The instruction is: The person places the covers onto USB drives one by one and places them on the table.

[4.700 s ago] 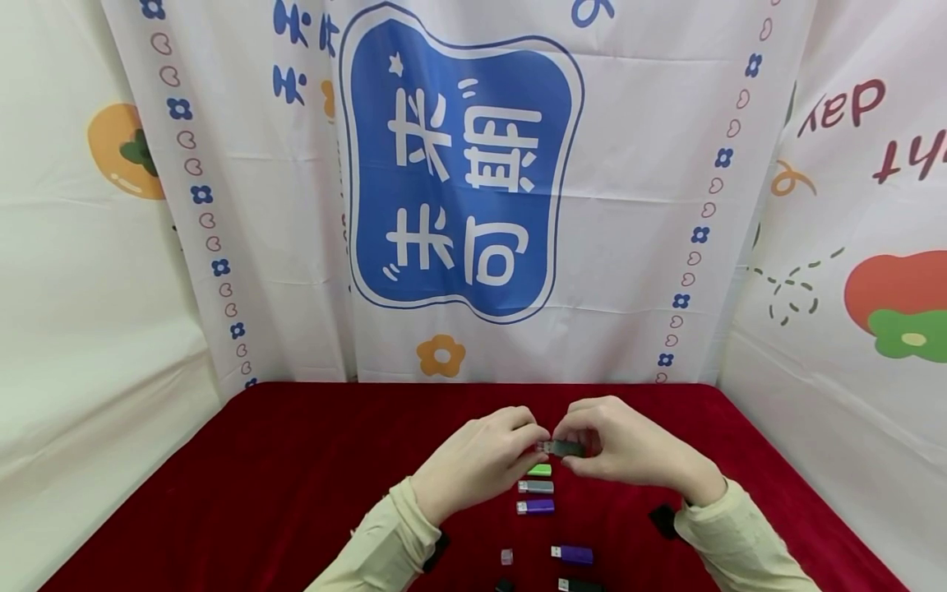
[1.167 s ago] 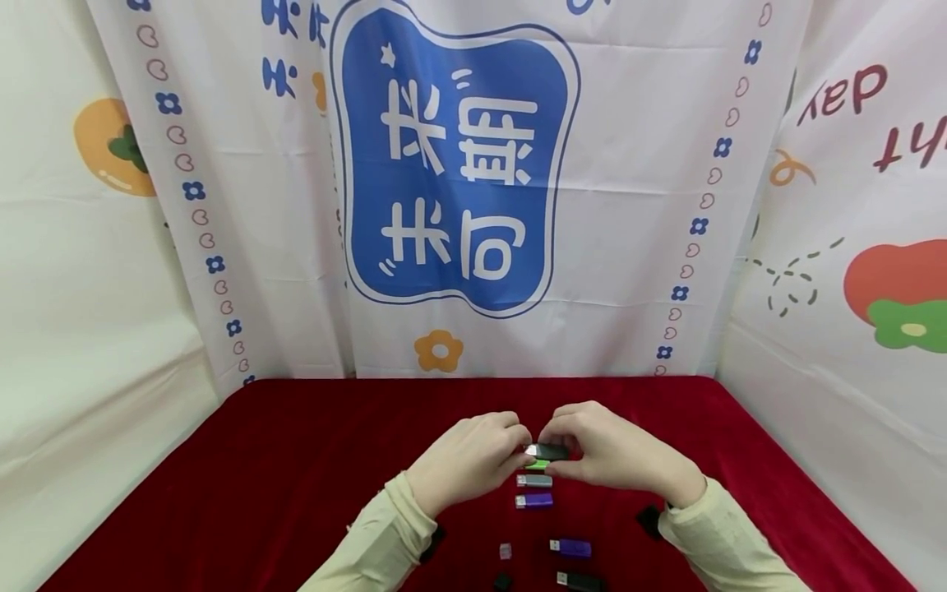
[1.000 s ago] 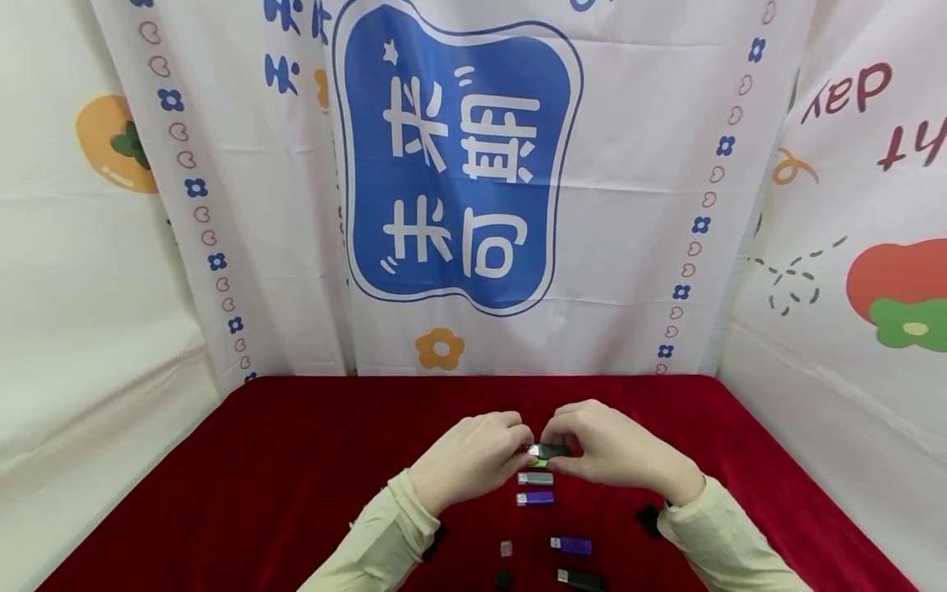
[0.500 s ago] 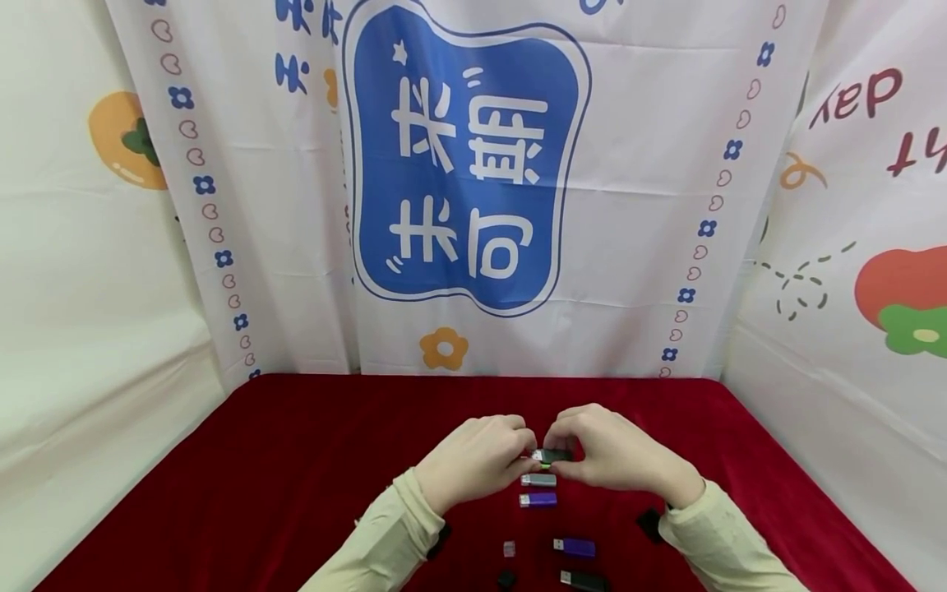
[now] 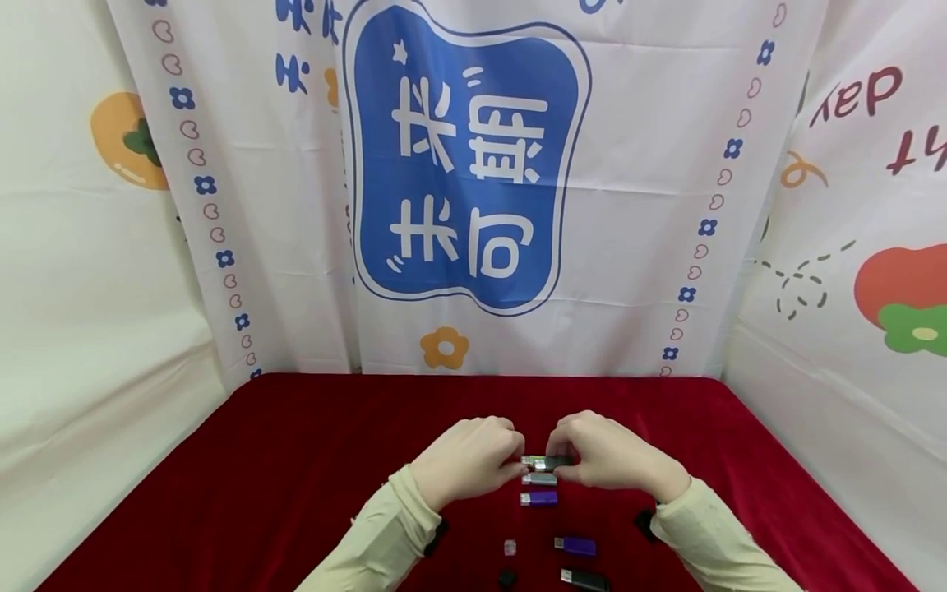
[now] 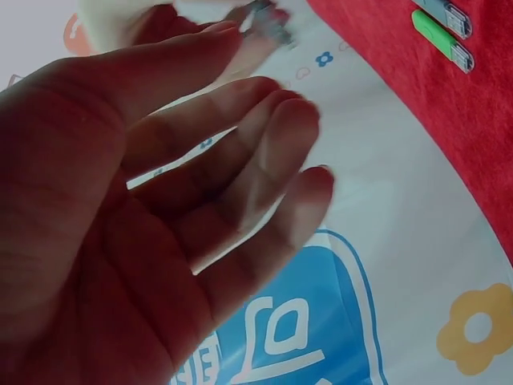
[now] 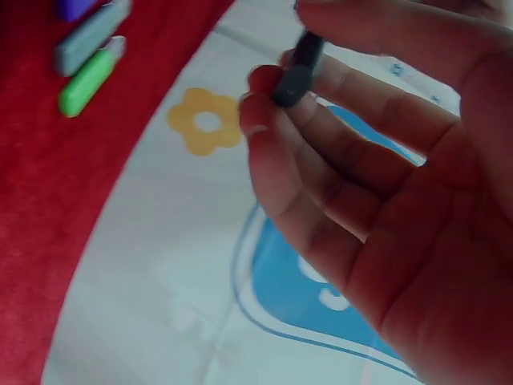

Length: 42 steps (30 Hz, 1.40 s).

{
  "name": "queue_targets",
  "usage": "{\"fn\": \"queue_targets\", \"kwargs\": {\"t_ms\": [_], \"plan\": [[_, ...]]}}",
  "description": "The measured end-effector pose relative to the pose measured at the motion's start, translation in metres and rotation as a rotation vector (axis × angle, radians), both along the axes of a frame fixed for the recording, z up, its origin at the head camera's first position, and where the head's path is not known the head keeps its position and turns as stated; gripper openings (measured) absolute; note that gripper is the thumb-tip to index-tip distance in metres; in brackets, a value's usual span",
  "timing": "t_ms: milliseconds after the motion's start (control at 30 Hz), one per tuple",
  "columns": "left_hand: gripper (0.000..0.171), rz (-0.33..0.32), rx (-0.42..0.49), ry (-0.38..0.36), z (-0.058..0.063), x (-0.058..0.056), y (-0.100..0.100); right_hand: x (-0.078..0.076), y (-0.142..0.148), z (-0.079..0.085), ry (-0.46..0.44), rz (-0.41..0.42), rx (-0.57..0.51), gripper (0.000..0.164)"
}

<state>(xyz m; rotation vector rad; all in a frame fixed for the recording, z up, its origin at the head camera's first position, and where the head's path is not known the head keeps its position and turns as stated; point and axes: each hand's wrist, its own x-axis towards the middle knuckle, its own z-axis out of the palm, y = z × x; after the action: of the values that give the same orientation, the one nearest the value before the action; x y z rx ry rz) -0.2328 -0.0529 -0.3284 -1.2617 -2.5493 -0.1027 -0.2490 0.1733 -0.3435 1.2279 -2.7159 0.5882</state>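
My right hand [image 5: 614, 456] pinches a dark grey USB flash drive [image 7: 298, 76] between thumb and fingertips. In the head view the drive's light connector end [image 5: 542, 464] points left. My left hand [image 5: 466, 462] is just left of it, fingers loosely curved and holding nothing, as the left wrist view also shows. Close below the held drive, a green USB flash drive [image 7: 84, 84] lies on the red cloth, partly covered in the head view. A grey flash drive [image 5: 543, 479] and a purple one [image 5: 540, 498] line up nearer to me, with clear caps on their ends.
Nearer on the red cloth [image 5: 311, 477] lie another purple flash drive [image 5: 575, 546] and a black one [image 5: 586, 580], both with bare connectors. Left of them sit a small clear cap [image 5: 510, 548] and a small black cap [image 5: 506, 578]. A white printed curtain [image 5: 629, 247] hangs behind.
At first both hands held the dark drive at its two ends. My left hand has now let go and drawn left; my right hand has brought the drive slightly nearer.
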Motion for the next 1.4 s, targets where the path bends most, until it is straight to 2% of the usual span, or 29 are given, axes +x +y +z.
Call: {"fn": "queue_targets", "kwargs": {"t_ms": [100,233,433,833,1033,1200,1400], "plan": [[0.015,0.009,-0.004,-0.039,-0.001,0.001,-0.001,-0.006,-0.002,-0.011,-0.032,-0.016,0.052,0.01],[0.02,0.012,-0.001,-0.049,-0.002,0.0,-0.003,-0.008,-0.009,-0.023,-0.055,-0.024,0.108,0.009],[0.023,0.03,0.001,-0.068,0.0,0.001,-0.004,-0.005,-0.021,-0.034,-0.081,0.012,0.158,0.012],[0.02,0.054,-0.016,-0.096,0.0,0.001,-0.004,-0.001,-0.029,-0.047,-0.048,0.035,0.206,0.016],[0.028,0.055,-0.018,-0.096,-0.001,0.001,-0.004,-0.001,-0.028,-0.046,-0.043,0.024,0.195,0.017],[0.031,0.056,-0.019,-0.092,-0.002,0.001,-0.004,-0.001,-0.023,-0.037,-0.037,0.01,0.191,0.017],[0.025,0.07,-0.029,-0.088,-0.002,0.001,-0.005,0.001,-0.007,-0.02,-0.134,-0.056,0.196,0.021]]}}
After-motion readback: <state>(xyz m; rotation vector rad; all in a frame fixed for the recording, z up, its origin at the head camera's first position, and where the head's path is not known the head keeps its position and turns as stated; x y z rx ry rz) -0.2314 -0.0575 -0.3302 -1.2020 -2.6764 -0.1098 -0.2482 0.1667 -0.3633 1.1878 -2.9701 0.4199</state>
